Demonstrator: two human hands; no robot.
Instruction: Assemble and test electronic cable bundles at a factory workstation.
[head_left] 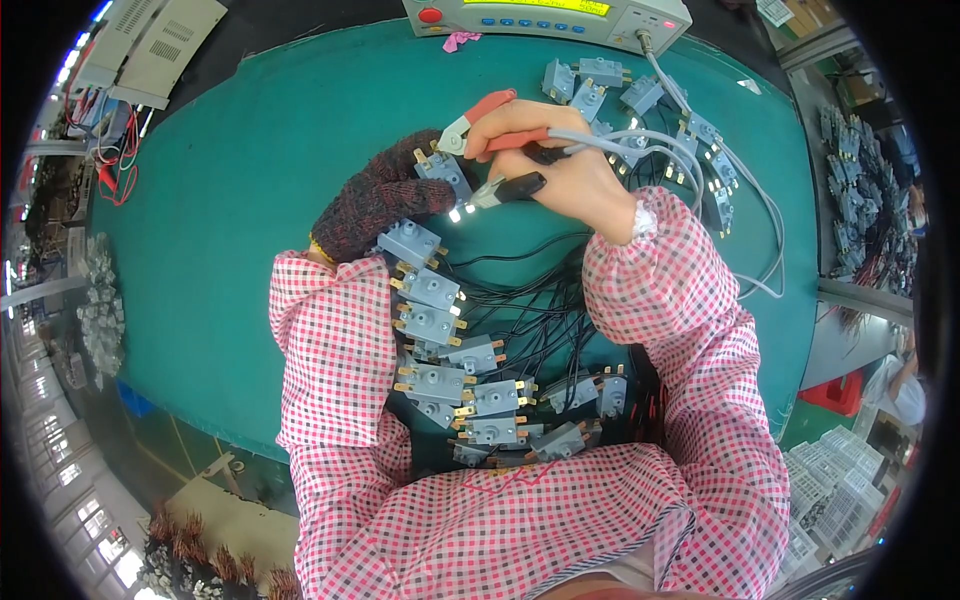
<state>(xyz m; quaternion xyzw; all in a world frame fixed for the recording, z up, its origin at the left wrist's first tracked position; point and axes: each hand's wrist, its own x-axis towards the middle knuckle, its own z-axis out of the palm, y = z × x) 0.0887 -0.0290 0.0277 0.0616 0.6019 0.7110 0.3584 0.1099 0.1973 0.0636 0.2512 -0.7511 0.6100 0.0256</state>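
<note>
My left hand (372,205), in a dark knitted glove, grips a small grey switch (443,176) with brass tab terminals. In my bare right hand (575,180) are two test clips on grey cables. The red-handled clip (497,103) has its jaws at the switch's upper terminal. Lower down, the black-handled clip (521,187) points its metal jaws at the lower terminal. Whether either clip actually bites on its tab, I cannot tell. Just below my gloved hand, a row of similar grey switches (430,292) with black wires runs toward me.
A test instrument (548,20) with a lit yellow display stands at the far edge of the green table (215,240). More grey switches (642,95) lie at the far right, beside the grey cables (770,215). Black wires (530,300) spread between my arms.
</note>
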